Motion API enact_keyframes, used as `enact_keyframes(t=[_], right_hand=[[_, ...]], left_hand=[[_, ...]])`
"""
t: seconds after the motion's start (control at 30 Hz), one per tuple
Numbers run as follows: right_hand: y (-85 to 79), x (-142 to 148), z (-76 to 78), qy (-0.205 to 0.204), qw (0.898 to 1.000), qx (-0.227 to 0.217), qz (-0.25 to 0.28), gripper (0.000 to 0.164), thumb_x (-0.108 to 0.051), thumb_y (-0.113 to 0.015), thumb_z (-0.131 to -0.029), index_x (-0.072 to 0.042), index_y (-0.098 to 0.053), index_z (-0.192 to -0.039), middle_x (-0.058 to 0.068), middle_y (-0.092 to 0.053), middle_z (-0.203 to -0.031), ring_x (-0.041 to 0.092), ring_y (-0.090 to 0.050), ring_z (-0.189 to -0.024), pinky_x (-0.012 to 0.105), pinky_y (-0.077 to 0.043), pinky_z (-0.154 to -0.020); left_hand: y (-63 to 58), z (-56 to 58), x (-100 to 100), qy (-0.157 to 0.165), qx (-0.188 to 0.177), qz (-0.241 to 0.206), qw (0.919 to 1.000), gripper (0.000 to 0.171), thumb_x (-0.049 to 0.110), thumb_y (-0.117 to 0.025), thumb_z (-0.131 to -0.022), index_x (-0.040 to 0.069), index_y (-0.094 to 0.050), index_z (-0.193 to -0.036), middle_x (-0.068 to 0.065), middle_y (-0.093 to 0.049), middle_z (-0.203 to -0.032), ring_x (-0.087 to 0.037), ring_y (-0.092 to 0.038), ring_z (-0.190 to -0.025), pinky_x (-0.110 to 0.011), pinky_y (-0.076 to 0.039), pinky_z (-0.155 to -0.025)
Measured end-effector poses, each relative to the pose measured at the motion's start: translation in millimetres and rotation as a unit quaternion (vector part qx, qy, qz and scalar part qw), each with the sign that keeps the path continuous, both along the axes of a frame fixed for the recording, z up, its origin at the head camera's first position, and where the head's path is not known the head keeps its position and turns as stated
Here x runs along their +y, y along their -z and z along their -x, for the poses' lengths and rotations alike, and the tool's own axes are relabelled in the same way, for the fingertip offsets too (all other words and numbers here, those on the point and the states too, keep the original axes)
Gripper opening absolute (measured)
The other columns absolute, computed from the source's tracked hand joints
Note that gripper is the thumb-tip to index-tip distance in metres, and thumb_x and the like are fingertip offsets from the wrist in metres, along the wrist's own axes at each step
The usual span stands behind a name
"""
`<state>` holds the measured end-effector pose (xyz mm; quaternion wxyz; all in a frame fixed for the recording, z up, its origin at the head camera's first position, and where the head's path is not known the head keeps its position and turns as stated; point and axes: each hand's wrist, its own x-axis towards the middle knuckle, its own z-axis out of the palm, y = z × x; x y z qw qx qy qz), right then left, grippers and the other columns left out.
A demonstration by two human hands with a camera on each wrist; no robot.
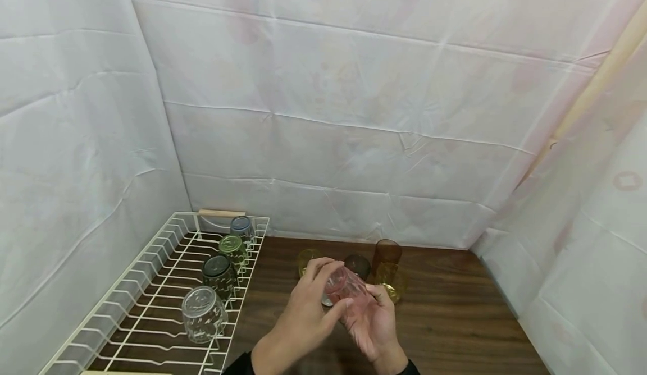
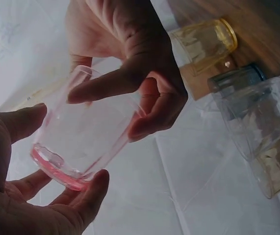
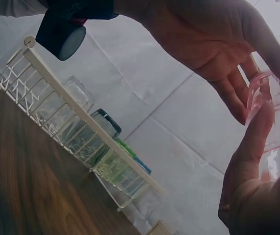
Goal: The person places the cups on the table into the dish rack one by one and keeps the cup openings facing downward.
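Head view: the pink glass (image 1: 350,288) is probably best turned with light, even pressure, its wall being kept clear of the amber glass (image 1: 387,251) behind. It is held tilted above the wooden table (image 1: 445,324), between both hands, its thick base pinched by the left hand (image 1: 303,310), its open end grasped by the right hand (image 1: 376,324).

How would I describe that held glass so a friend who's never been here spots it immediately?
Start at the white wire rack; to its right is a dark wood table. Above that, the person's left hand and right hand hold the pink glass at a tilt. It's the only pink one in view, and the only one being held.
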<state>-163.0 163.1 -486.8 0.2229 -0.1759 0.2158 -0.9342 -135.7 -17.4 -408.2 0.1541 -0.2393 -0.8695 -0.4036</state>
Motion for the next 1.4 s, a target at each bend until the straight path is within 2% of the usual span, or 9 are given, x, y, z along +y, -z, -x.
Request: enact_keyframes(t=[0.2, 0.4, 0.7, 0.87, 1.03, 1.13, 1.2, 1.27, 1.4], right_hand=[[2.3, -2, 0.0, -0.041, 0.999, -0.005, -0.010, 0.059, -0.026, -0.012, -0.111, -0.008, -0.057, -0.143, 0.005, -0.068, -0.136, 0.015, -0.068, -0.119, 0.024, -0.061, -0.094], [3.6, -2, -0.2, -0.060, 0.998, -0.003, -0.006, 0.056, -0.027, -0.015, -0.111, -0.008, -0.053, -0.148, 0.006, -0.067, -0.138, 0.014, -0.068, -0.119, 0.022, -0.061, -0.093], [1.8, -3, -1.0, -0.053, 0.998, 0.000, -0.015, 0.051, -0.026, -0.021, -0.110, -0.007, -0.053, -0.146, 0.005, -0.066, -0.137, 0.013, -0.067, -0.118, 0.021, -0.060, -0.090], [1.1, -1, 0.4, -0.041, 0.996, 0.039, -0.076, 0.054, -0.030, -0.020, -0.115, -0.008, -0.050, -0.155, 0.006, -0.067, -0.144, 0.014, -0.071, -0.117, 0.028, -0.063, -0.092], [-2.6, -2, 0.4, 0.011, 0.976, 0.078, -0.203, 0.049, -0.034, -0.027, -0.119, -0.015, -0.058, -0.152, -0.001, -0.072, -0.141, 0.011, -0.075, -0.113, 0.029, -0.065, -0.091], [-6.8, -2, -0.4, 0.058, 0.954, 0.072, -0.285, 0.042, -0.036, -0.035, -0.118, -0.020, -0.064, -0.143, -0.009, -0.069, -0.138, 0.010, -0.070, -0.120, 0.030, -0.065, -0.092], [-10.0, -2, -0.8, 0.091, 0.938, 0.061, -0.328, 0.040, -0.037, -0.039, -0.117, -0.017, -0.065, -0.140, -0.010, -0.066, -0.138, 0.015, -0.066, -0.126, 0.033, -0.064, -0.092], [-12.8, -1, -0.9, 0.117, 0.925, 0.051, -0.358, 0.040, -0.038, -0.042, -0.116, -0.013, -0.064, -0.138, -0.009, -0.065, -0.138, 0.019, -0.063, -0.131, 0.037, -0.064, -0.092], [-15.4, 2, -0.6, 0.148, 0.913, 0.049, -0.376, 0.041, -0.037, -0.043, -0.116, -0.007, -0.062, -0.137, -0.002, -0.066, -0.139, 0.027, -0.062, -0.134, 0.040, -0.063, -0.092]], left_hand=[[7.5, -1.8, -6, 0.012, -0.014, 0.027, 0.9995, 0.066, 0.031, -0.081, -0.096, 0.022, -0.051, -0.153, -0.002, -0.061, -0.140, -0.020, -0.070, -0.119, -0.044, -0.062, -0.096], [10.1, -3.2, -10, 0.008, -0.008, 0.027, 0.9996, 0.067, 0.033, -0.082, -0.095, 0.025, -0.051, -0.154, 0.001, -0.063, -0.136, -0.016, -0.070, -0.113, -0.041, -0.061, -0.090], [7.7, -4.1, -10, 0.007, -0.018, 0.021, 0.9996, 0.070, 0.035, -0.084, -0.092, 0.027, -0.051, -0.154, 0.004, -0.062, -0.138, -0.014, -0.069, -0.119, -0.043, -0.061, -0.096], [6.2, -5.7, -14, -0.006, -0.007, -0.008, 0.9999, 0.073, 0.034, -0.089, -0.088, 0.032, -0.054, -0.152, 0.009, -0.063, -0.136, -0.012, -0.070, -0.119, -0.040, -0.062, -0.099], [5.6, -9.5, -27, -0.041, 0.000, -0.036, 0.9985, 0.076, 0.031, -0.093, -0.083, 0.035, -0.058, -0.150, 0.013, -0.065, -0.135, -0.008, -0.071, -0.117, -0.035, -0.062, -0.099], [6.1, -13.6, -37, -0.071, 0.033, -0.039, 0.9962, 0.078, 0.029, -0.096, -0.078, 0.030, -0.060, -0.148, 0.010, -0.069, -0.132, -0.008, -0.071, -0.114, -0.035, -0.062, -0.097], [6.1, -17.5, -45, -0.101, 0.060, -0.039, 0.9923, 0.080, 0.028, -0.098, -0.075, 0.027, -0.061, -0.146, 0.007, -0.071, -0.129, -0.009, -0.072, -0.111, -0.037, -0.063, -0.094], [5.3, -22.7, -56, -0.136, 0.074, -0.046, 0.9869, 0.082, 0.029, -0.100, -0.072, 0.026, -0.062, -0.144, 0.006, -0.073, -0.127, -0.012, -0.073, -0.108, -0.040, -0.063, -0.092], [4.7, -34.7, -79, -0.204, 0.071, -0.075, 0.9735, 0.085, 0.027, -0.103, -0.066, 0.020, -0.064, -0.141, 0.005, -0.076, -0.124, -0.007, -0.071, -0.103, -0.020, -0.056, -0.091]])
